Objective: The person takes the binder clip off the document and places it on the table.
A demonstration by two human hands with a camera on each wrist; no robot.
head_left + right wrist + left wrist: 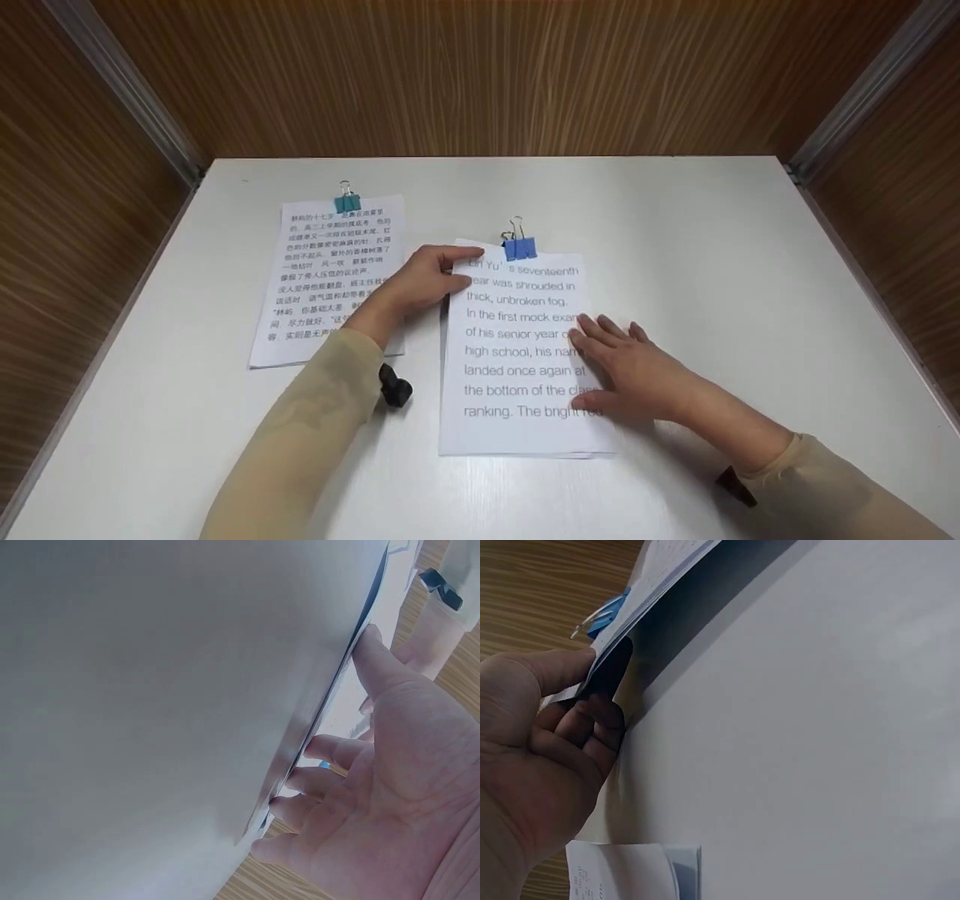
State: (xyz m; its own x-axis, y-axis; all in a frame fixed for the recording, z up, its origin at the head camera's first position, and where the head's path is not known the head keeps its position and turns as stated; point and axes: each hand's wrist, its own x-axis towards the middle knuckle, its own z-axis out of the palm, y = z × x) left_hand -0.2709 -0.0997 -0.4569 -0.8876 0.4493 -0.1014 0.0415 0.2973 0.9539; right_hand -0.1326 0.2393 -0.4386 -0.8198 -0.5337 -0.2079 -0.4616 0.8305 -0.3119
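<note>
A stack of paper sheets point(525, 435) printed in large English text lies in front of me, with a blue binder clip point(520, 249) on its top edge. My left hand point(420, 281) pinches the upper left edge of this stack. In the left wrist view its thumb is on top and the other fingers curl underneath, and that edge point(656, 589) is lifted off the table. My right hand point(641, 371) rests along the right edge with fingers spread. In the right wrist view the fingertips point(319, 746) touch the side of the sheets.
A second stack of sheets point(268, 341) with Chinese text lies to the left, held by a teal binder clip point(347, 202); my left forearm partly covers it. Both lie on a white table point(720, 240) enclosed by wood-grain panels point(480, 75) at the back and sides.
</note>
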